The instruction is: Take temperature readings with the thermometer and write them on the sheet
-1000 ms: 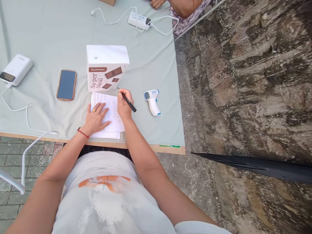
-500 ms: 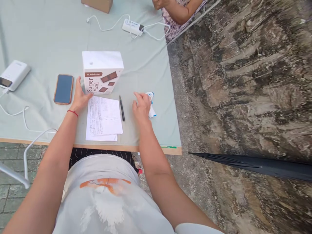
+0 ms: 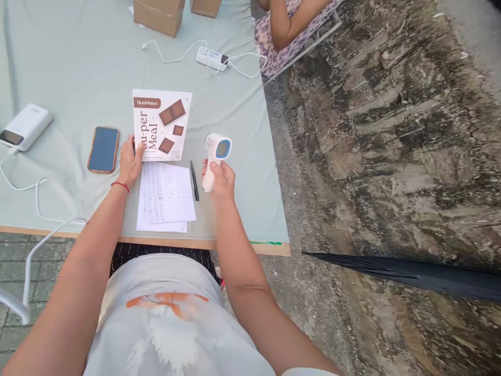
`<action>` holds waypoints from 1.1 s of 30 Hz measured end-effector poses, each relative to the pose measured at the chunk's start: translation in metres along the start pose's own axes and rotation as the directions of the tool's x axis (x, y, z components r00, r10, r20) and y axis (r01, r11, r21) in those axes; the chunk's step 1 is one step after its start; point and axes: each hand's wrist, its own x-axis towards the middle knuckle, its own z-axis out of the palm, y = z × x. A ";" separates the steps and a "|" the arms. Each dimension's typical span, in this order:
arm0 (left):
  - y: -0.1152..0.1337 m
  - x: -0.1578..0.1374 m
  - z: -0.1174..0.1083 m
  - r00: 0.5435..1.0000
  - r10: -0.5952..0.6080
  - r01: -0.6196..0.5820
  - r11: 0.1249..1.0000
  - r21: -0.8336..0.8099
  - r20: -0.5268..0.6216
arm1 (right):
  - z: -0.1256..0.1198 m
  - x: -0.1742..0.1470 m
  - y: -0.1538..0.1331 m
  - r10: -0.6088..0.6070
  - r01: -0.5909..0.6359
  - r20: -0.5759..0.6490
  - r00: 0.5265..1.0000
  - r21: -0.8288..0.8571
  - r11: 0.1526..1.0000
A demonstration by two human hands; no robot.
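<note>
My right hand (image 3: 222, 180) is wrapped round the handle of a white infrared thermometer (image 3: 214, 146), its blue-rimmed screen turned up towards me. With my left hand (image 3: 131, 161) I grip the lower left edge of a white NutriMotion box (image 3: 166, 125), thumb on its front. Brown bars are printed on that front, which now faces me and hides the box's top. Just below the box lie printed sheets of paper (image 3: 172, 193). A black pen (image 3: 194, 180) rests between the sheets and my right hand.
A phone (image 3: 103, 150) and a white power bank (image 3: 26, 127) lie to the left with a cable. Farther back are another power bank (image 3: 211, 58) and cardboard boxes (image 3: 158, 14). Another person's arm (image 3: 279, 23) shows beyond the table's right edge.
My right hand has picked up the thermometer from the table and brought it left, upright. The box has tipped back in my left hand, so its top no longer shows. The view has shifted slightly.
</note>
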 end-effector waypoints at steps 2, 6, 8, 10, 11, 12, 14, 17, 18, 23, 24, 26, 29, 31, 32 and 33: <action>0.002 0.001 -0.002 0.999 -0.046 0.045 0.999 -0.015 -0.017 | 0.035 -0.012 -0.008 0.026 -0.043 0.124 0.992 0.132 0.990; 0.004 0.001 0.001 0.998 -0.067 0.067 0.998 0.005 -0.021 | 0.076 -0.022 -0.007 0.128 -0.174 0.247 0.961 0.177 0.969; 0.003 0.001 0.004 0.997 -0.070 0.070 0.998 0.000 -0.030 | 0.084 -0.023 -0.002 0.162 -0.202 0.237 0.958 0.153 0.967; 0.003 0.001 0.006 0.996 -0.075 0.074 0.997 -0.011 -0.042 | 0.087 -0.023 0.003 0.159 -0.191 0.219 0.963 0.132 0.973; 0.003 0.001 0.007 0.996 -0.077 0.076 0.997 -0.017 -0.045 | 0.088 -0.023 0.004 0.152 -0.181 0.215 0.965 0.122 0.976; 0.003 0.000 0.007 0.996 -0.078 0.077 0.997 -0.024 -0.046 | 0.088 -0.023 0.005 0.148 -0.175 0.217 0.965 0.110 0.978; 0.003 0.000 0.008 0.996 -0.079 0.077 0.996 -0.038 -0.050 | 0.088 -0.023 0.005 0.154 -0.177 0.224 0.962 0.085 0.981; 0.004 0.000 0.008 0.995 -0.075 0.071 0.996 -0.061 -0.061 | 0.088 -0.023 0.002 0.172 -0.192 0.236 0.956 0.066 0.979; 0.005 0.000 0.008 0.995 -0.072 0.067 0.995 -0.071 -0.064 | 0.087 -0.023 0.001 0.177 -0.198 0.240 0.955 0.068 0.978; 0.008 -0.001 0.006 0.997 -0.044 0.035 0.991 -0.128 -0.070 | 0.086 -0.024 -0.003 0.188 -0.207 0.237 0.953 0.061 0.976; 0.009 -0.001 0.006 0.997 -0.040 0.030 0.990 -0.141 -0.069 | 0.087 -0.024 -0.003 0.190 -0.208 0.230 0.954 0.058 0.976; 0.009 -0.001 0.005 0.997 -0.036 0.025 0.987 -0.160 -0.065 | 0.088 -0.025 -0.003 0.198 -0.217 0.227 0.954 0.062 0.974; 0.006 0.000 0.006 0.997 -0.035 0.024 0.986 -0.164 -0.065 | 0.090 -0.026 -0.002 0.210 -0.236 0.244 0.947 0.081 0.968; 0.001 0.000 0.007 0.998 -0.030 0.019 0.986 -0.165 -0.061 | 0.091 -0.027 -0.003 0.212 -0.244 0.247 0.946 0.108 0.964; -0.001 0.000 0.009 0.998 -0.024 0.014 0.986 -0.168 -0.055 | 0.090 -0.028 -0.004 0.210 -0.245 0.243 0.947 0.124 0.962; -0.004 0.000 0.010 0.999 -0.016 0.007 0.985 -0.172 -0.051 | 0.090 -0.029 -0.006 0.205 -0.243 0.241 0.949 0.140 0.960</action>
